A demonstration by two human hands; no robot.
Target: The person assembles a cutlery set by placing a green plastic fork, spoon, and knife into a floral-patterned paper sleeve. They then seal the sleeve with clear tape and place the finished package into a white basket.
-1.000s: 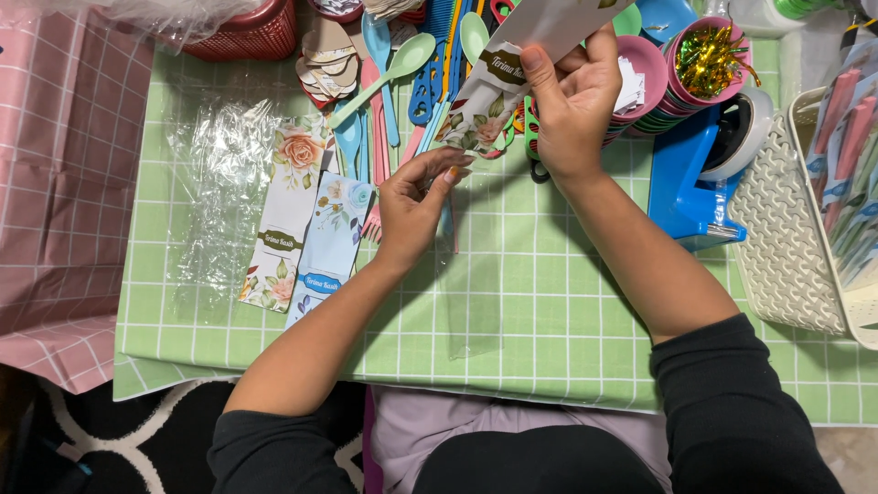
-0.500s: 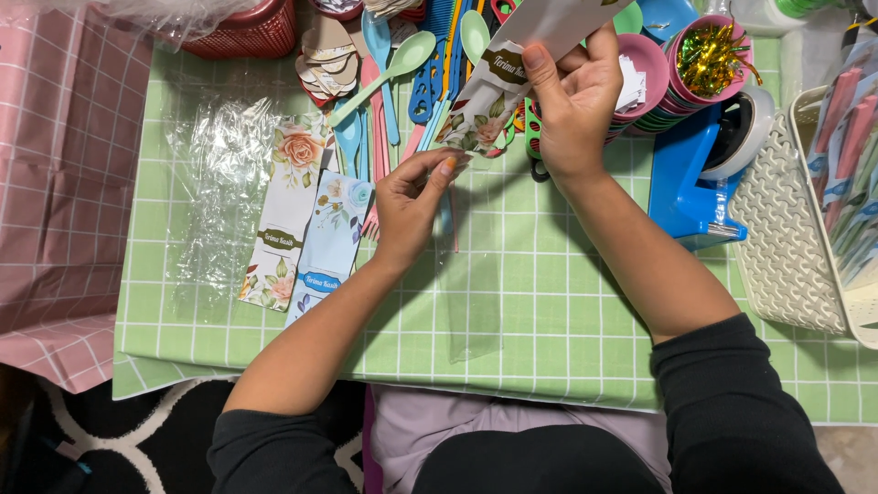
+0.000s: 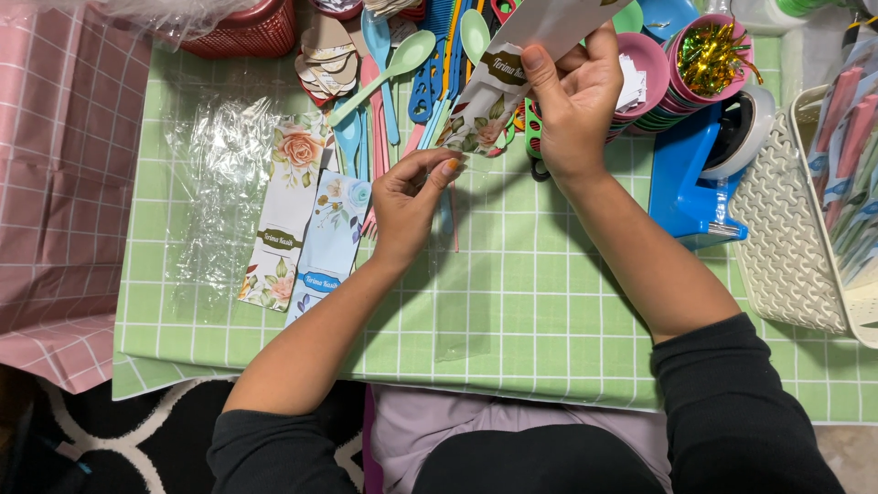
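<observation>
Crinkled clear cellophane at centre-left on the green checked tablecloth, then two floral paper cards side by side just right of it. Near mid-frame, left hand with thumb and forefinger pinching the mouth of a clear plastic sleeve; upper centre, right hand with fingers pressed on a floral card, tilted, its lower end at the sleeve's mouth. Further right, blue tape dispenser and white basket.

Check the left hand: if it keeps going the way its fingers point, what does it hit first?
Probably the lower end of the floral card that the right hand holds: the left hand points up and right at it. Depth is unclear; it could pass beneath, toward the plastic spoons.
</observation>
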